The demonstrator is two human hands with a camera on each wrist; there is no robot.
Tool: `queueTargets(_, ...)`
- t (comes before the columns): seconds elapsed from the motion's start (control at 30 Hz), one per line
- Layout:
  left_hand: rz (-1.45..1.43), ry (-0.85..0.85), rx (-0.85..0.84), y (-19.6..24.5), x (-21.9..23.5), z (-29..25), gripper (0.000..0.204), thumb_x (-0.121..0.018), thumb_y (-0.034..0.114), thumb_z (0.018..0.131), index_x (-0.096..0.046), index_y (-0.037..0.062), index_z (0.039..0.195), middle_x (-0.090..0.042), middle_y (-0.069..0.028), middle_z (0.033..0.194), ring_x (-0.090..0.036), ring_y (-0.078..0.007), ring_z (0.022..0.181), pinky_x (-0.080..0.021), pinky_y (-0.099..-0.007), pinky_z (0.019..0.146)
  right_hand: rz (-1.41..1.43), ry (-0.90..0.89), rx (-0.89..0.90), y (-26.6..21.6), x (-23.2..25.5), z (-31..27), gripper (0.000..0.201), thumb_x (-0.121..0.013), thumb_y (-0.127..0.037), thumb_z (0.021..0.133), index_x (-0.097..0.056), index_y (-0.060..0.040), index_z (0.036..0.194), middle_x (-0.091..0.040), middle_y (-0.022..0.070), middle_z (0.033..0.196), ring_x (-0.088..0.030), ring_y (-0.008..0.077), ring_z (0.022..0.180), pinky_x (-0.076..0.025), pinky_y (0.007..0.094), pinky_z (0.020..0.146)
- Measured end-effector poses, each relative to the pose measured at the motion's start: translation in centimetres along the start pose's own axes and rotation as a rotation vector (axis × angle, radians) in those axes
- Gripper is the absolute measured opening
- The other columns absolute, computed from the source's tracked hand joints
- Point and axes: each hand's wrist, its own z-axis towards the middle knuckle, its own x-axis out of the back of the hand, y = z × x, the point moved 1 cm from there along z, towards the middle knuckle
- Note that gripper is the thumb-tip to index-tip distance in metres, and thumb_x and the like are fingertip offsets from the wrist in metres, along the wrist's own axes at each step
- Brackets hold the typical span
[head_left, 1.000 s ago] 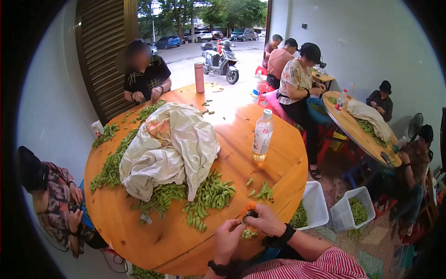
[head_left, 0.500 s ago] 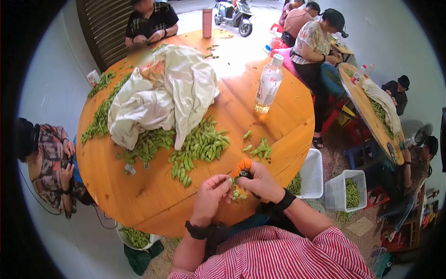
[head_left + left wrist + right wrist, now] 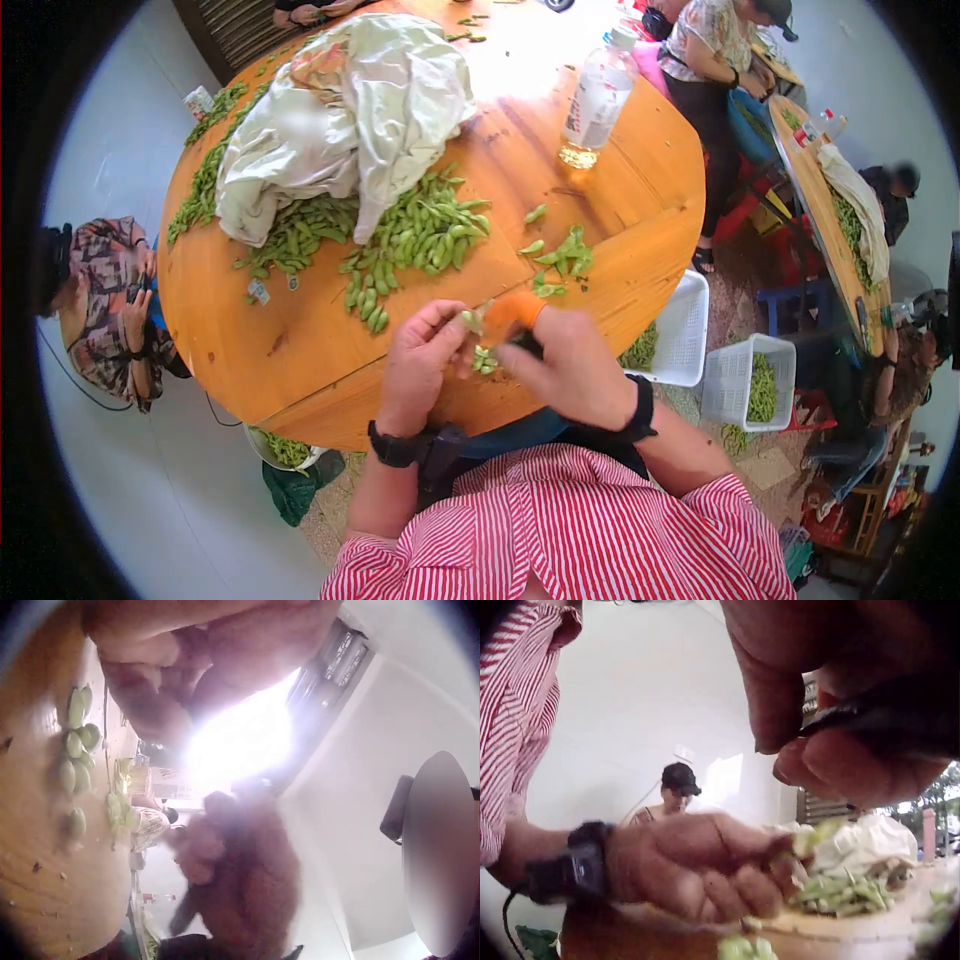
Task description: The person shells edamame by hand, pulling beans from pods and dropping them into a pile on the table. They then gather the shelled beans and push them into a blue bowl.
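Observation:
In the head view my left hand (image 3: 412, 365) pinches a green soybean pod (image 3: 470, 320) between thumb and fingertips, over the near part of the round table. My right hand (image 3: 580, 375) is close beside it, with an orange cover (image 3: 515, 312) around the index finger. The right wrist view shows that hand gripping a dark tool (image 3: 855, 712) with a thin pointed end; its kind cannot be told. Several pale green beans (image 3: 75, 761) lie on the wood below the hands. A few loose pods (image 3: 570, 255) lie farther off, and a larger heap (image 3: 425, 230) spreads from under a whitish cloth (image 3: 345, 120).
A clear bottle (image 3: 598, 100) with yellowish liquid stands on the round wooden table (image 3: 300, 370). White plastic baskets (image 3: 690, 330) with pods are on the floor to the right. A person (image 3: 105, 290) sits at the left; others sit around a second table (image 3: 810, 190).
The head view has tilted down, so the table appears higher and more of the striped shirt shows. Both hands stay close together; the right hand has turned, its orange-covered finger reaching toward the pod.

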Motion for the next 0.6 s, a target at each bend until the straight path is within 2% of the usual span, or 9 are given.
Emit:
queueTargets(0.07,-0.103,0.080,-0.012,0.2,-0.2,-0.2,0.015,-0.061,0.014,0.098,-0.062,0.0017,0.107,-0.066,-0.0024,0.083,-0.058,-0.0070,0.066,-0.047,-0.0211,0.057,0.017,-0.079,0.175,-3.7,1.3,-0.7,0.023,-0.069,-0.010,0.083,-0.063,-0.0083,0.106,-0.064,0.0122,0.080,-0.066,0.0305,0.074,-0.051,0.0358,0.064)
queueTargets(0.13,-0.139,0.137,-0.019,-0.1,-0.1,0.0,0.015,-0.061,0.014,0.098,-0.062,0.0023,0.107,-0.066,-0.0037,0.084,-0.058,-0.0072,0.066,-0.046,-0.0209,0.054,0.193,-0.278,0.221,-6.4,2.3,-1.6,0.027,-0.071,-0.013,0.082,-0.064,-0.0120,0.108,-0.065,0.0094,0.084,-0.066,0.0314,0.076,-0.053,0.0362,0.065)
queueTargets(0.2,-0.107,0.007,-0.016,-0.2,0.3,0.4,0.014,-0.061,0.014,0.098,-0.062,0.0021,0.107,-0.066,-0.0038,0.084,-0.057,-0.0074,0.065,-0.045,-0.0207,0.053,0.260,-0.381,0.385,-8.5,2.7,-2.3,0.026,-0.071,-0.016,0.082,-0.066,-0.0139,0.108,-0.065,0.0072,0.087,-0.066,0.0288,0.078,-0.054,0.0357,0.067)
queueTargets(0.27,-0.065,0.037,0.023,-0.1,0.0,0.2,0.014,-0.060,0.013,0.098,-0.062,0.0015,0.106,-0.066,-0.0033,0.083,-0.057,-0.0075,0.063,-0.045,-0.0201,0.054,0.215,-0.456,0.524,-9.0,3.5,-2.6,0.025,-0.073,-0.016,0.082,-0.067,-0.0146,0.106,-0.065,0.0054,0.089,-0.066,0.0271,0.079,-0.054,0.0354,0.067)
queueTargets(0.3,-0.059,0.033,0.022,-0.1,0.0,0.3,0.014,-0.060,0.013,0.098,-0.062,0.0010,0.106,-0.065,-0.0030,0.082,-0.056,-0.0073,0.063,-0.045,-0.0200,0.054,0.228,-0.199,0.650,-9.7,2.8,-2.7,0.011,-0.068,-0.013,0.080,-0.063,-0.0091,0.089,-0.056,0.0041,0.072,-0.060,0.0220,0.063,-0.049,0.0303,0.050)
queueTargets(0.43,-0.047,0.016,0.022,0.1,-0.2,0.2,0.015,-0.060,0.013,0.098,-0.064,0.0003,0.106,-0.064,-0.0021,0.080,-0.056,-0.0070,0.063,-0.045,-0.0199,0.055,0.167,-0.398,0.590,-8.3,4.6,-2.8,0.025,-0.074,-0.017,0.081,-0.068,-0.0129,0.105,-0.064,0.0050,0.087,-0.065,0.0262,0.076,-0.054,0.0346,0.065)
queueTargets(0.5,-0.071,0.015,0.021,-0.2,-0.1,0.2,0.016,-0.061,0.013,0.098,-0.065,0.0001,0.106,-0.064,-0.0019,0.080,-0.056,-0.0070,0.063,-0.045,-0.0199,0.056,0.105,-0.406,0.356,-5.7,3.6,-2.5,0.025,-0.073,-0.016,0.081,-0.068,-0.0121,0.106,-0.064,0.0064,0.083,-0.065,0.0274,0.073,-0.053,0.0349,0.063)
queueTargets(0.53,-0.101,0.014,0.021,-0.2,0.0,0.2,0.016,-0.062,0.013,0.097,-0.066,-0.0001,0.106,-0.064,-0.0017,0.079,-0.056,-0.0070,0.063,-0.045,-0.0199,0.056,0.055,-0.340,0.251,-4.2,3.2,-2.0,0.022,-0.067,-0.024,0.083,-0.062,-0.0088,0.098,-0.062,0.0137,0.075,-0.065,0.0335,0.073,-0.052,0.0437,0.059)
queueTargets(0.6,-0.035,0.053,0.007,0.3,-0.1,0.0,0.017,-0.063,0.013,0.096,-0.067,0.0000,0.106,-0.064,-0.0012,0.078,-0.056,-0.0069,0.062,-0.045,-0.0200,0.057,-0.187,-0.149,0.131,0.0,1.7,-1.2,0.026,-0.067,-0.025,0.084,-0.060,-0.0041,0.097,-0.062,0.0189,0.070,-0.064,0.0382,0.067,-0.052,0.0460,0.059)
